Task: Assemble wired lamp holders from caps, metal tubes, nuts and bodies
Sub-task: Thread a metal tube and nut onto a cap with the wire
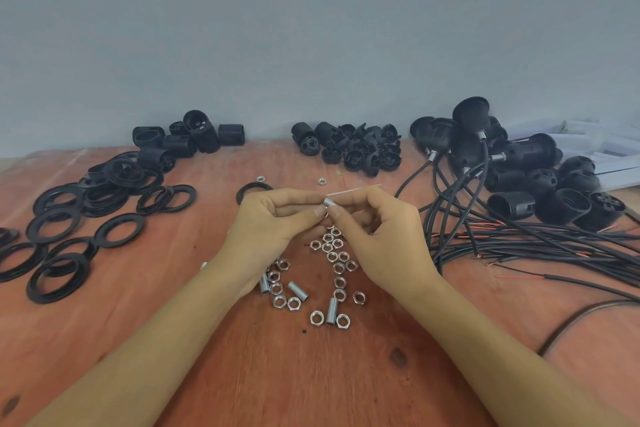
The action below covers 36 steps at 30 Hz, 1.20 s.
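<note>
Centre frame: my left hand and right hand pinch one metal tube above the loose nuts. Likely threading a nut on (it's hidden); next needs square, gentle twisting.

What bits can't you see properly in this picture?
Head view only.
- Metal tube: mostly covered by the left hand and right hand; a nut on it cannot be told.
- Black cables: cut off by the right edge.
- Black rings: some cut off by the left edge.
</note>
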Each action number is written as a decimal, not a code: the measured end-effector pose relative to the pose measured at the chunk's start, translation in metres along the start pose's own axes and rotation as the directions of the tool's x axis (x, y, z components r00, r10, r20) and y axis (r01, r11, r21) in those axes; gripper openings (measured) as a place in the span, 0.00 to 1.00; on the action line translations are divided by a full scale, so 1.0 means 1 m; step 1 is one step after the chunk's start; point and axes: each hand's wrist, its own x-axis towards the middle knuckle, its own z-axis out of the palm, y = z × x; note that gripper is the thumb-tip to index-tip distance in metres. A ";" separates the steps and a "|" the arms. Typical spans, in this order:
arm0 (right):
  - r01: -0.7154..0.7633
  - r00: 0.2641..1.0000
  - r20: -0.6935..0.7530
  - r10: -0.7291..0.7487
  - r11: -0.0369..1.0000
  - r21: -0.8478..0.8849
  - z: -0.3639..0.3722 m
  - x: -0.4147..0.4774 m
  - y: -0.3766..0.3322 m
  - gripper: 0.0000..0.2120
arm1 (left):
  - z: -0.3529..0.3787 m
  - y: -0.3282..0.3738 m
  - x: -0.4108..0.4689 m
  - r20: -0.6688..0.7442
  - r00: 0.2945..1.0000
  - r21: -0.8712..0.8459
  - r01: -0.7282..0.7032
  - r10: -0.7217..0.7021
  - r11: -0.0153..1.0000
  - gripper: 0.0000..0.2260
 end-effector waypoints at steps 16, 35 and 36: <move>0.046 0.999 0.010 -0.046 0.997 -0.067 -0.002 -0.001 0.002 0.04 | -0.001 0.005 0.000 -0.016 0.999 -0.040 -0.041 0.041 0.998 0.09; -0.037 0.998 0.060 0.027 0.986 0.162 -0.009 0.004 -0.005 0.05 | 0.002 0.005 -0.004 0.020 0.983 0.020 -0.182 0.182 0.983 0.07; -0.027 0.998 0.060 0.017 0.985 0.171 -0.009 0.004 -0.006 0.05 | 0.002 0.005 -0.003 0.018 0.985 0.004 -0.169 0.169 0.986 0.07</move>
